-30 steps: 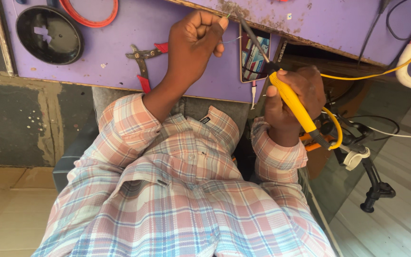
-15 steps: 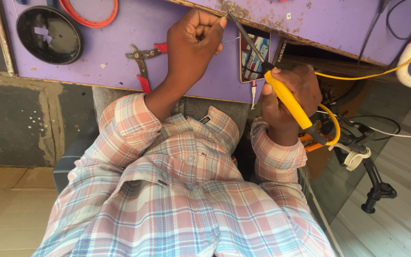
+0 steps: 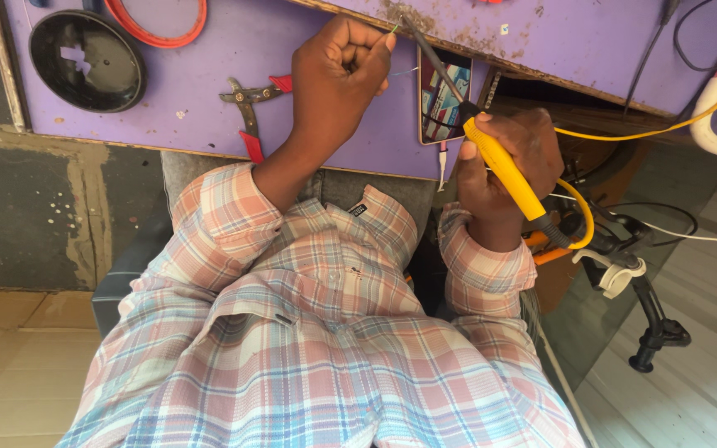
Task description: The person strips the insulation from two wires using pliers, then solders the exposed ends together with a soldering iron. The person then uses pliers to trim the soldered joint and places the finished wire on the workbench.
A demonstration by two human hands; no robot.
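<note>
A person in a plaid shirt (image 3: 309, 332), filling the lower half of the frame, works at a purple table (image 3: 209, 91) that runs along the top. The hand at centre top, the person's left hand (image 3: 338, 70), is curled into a fist, its fingertips pinching a thin wire (image 3: 393, 29) at the table's edge. The right hand (image 3: 512, 162), right of centre, is wrapped around the yellow handle of a soldering iron (image 3: 499, 166), whose dark tip slants up-left to meet the wire. Red-handled pliers (image 3: 251, 108) lie just left of the fist; a black round dish (image 3: 85, 60) sits upper left.
</note>
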